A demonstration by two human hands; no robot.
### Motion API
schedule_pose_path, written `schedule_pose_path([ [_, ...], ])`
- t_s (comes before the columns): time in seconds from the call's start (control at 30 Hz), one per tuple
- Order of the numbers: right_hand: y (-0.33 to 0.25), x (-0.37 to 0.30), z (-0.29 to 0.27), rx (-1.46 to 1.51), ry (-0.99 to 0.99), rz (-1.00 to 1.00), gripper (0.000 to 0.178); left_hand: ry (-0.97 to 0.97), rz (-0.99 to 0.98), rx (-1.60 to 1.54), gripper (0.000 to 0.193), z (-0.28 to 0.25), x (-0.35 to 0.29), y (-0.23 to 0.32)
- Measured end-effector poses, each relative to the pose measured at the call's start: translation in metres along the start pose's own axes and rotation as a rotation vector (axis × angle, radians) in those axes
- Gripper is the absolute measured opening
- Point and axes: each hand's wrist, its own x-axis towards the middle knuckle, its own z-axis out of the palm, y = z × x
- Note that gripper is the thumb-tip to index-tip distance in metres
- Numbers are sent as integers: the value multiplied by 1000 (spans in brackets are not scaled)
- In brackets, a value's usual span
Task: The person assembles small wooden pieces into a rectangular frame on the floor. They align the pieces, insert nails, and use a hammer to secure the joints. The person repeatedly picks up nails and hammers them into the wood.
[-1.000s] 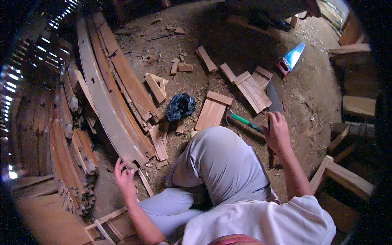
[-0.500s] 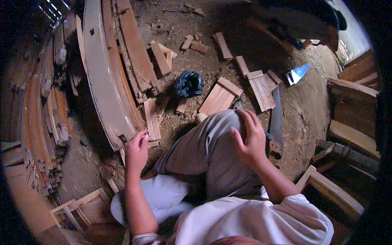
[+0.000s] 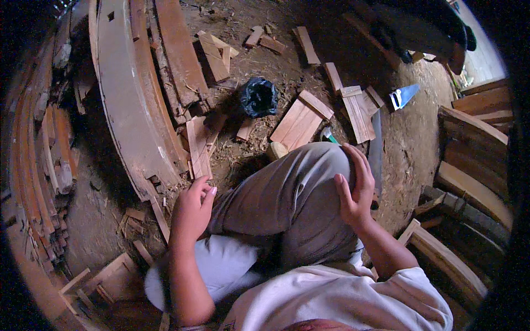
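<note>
My right hand [image 3: 358,190] rests on the raised knee of my grey trousers [image 3: 298,182], thumb spread away from the fingers, holding nothing. Over my other leg hovers my left hand [image 3: 192,209], its fingers loosely bent and the thumb a little apart; I see nothing in it. Just beyond it lie narrow wooden strips [image 3: 199,146]. A hammer [image 3: 329,135] with a green part shows beyond the knee, partly hidden by it. To the right of the knee lies a long grey saw blade [image 3: 375,146], partly covered by my hand and boards.
A panel of joined boards [image 3: 298,124] lies ahead, beside a container lined with black plastic [image 3: 258,98]. Short board pieces [image 3: 359,118] and a handsaw [image 3: 404,97] lie farther right. Long planks [image 3: 132,105] stretch along the left. Wooden frames [image 3: 447,254] stand at the right.
My view has shifted, so the floor things sit higher in it. My left hand has drawn back slightly from the wooden strips, its fingers loosened. My right hand stays on the knee.
</note>
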Motion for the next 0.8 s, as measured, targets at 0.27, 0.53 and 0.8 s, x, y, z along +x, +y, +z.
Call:
schedule_pose_path([
  [0.27, 14, -1, -6, 136, -32, 14, 63, -39, -31, 9, 36, 4, 3, 3],
  [0.53, 30, 6, -10, 215, -95, 34, 66, -11, -180, -22, 34, 9, 15, -16],
  [0.8, 42, 13, -16, 177, -134, -10, 68, -72, -189, 80, 22, 8, 18, -31],
])
